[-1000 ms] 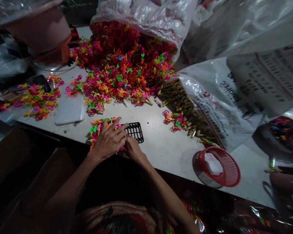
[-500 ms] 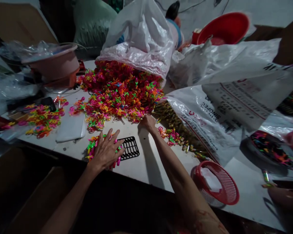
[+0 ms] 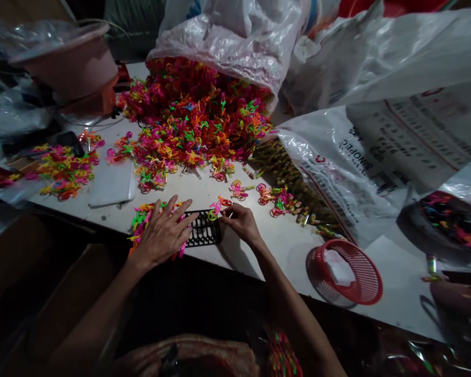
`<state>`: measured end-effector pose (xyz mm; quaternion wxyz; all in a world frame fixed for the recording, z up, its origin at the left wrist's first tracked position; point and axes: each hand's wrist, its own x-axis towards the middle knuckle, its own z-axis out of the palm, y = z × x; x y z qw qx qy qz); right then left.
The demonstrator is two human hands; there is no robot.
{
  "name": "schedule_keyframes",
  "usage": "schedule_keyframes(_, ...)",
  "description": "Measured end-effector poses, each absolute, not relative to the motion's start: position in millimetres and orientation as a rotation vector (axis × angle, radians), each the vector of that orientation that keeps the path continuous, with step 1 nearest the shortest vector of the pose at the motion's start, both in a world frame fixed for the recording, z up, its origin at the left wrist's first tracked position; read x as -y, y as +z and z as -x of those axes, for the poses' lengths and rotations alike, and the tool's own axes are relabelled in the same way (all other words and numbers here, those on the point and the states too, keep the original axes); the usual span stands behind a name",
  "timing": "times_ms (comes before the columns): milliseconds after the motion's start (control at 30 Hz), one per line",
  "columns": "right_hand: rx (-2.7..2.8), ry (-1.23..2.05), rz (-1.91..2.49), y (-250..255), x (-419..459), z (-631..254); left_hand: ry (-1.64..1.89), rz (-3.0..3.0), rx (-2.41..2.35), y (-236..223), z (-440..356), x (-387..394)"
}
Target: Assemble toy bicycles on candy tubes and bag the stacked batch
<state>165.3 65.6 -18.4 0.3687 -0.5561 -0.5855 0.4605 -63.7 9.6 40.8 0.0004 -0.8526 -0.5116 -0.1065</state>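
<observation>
My left hand point(image 3: 164, 230) lies flat with fingers spread over the left part of a black slotted plastic rack point(image 3: 204, 229). Bright pink, green and yellow plastic pieces point(image 3: 140, 220) stick out beneath and beside that palm. Over the rack's right end, my right hand point(image 3: 241, 222) is closed in a pinch on a small colourful plastic toy point(image 3: 216, 208), pink, green and orange; its exact shape is too small to make out. Behind both hands spreads a big heap of similar plastic toys point(image 3: 196, 128), spilling from a whitish sack point(image 3: 235, 57).
A red mesh basket point(image 3: 371, 277) holding white paper stands right, near the table edge. A printed white sack point(image 3: 337, 157) lies over thin brownish sticks point(image 3: 284, 173). Clear plastic sheets point(image 3: 112, 183) and a smaller toy pile point(image 3: 68, 170) lie left, below a pink basin point(image 3: 68, 65).
My right hand has come back from the front of the heap to the rack's right end, now with a small toy in its fingers. My left hand stays spread over the rack.
</observation>
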Motion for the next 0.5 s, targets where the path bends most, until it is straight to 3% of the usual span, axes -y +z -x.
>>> schedule_keyframes(500, 1.520, 1.327, 1.269, -34.6, -72.1, -93.4, -0.304, 2.620, 1.670, 35.8, 66.0, -10.2)
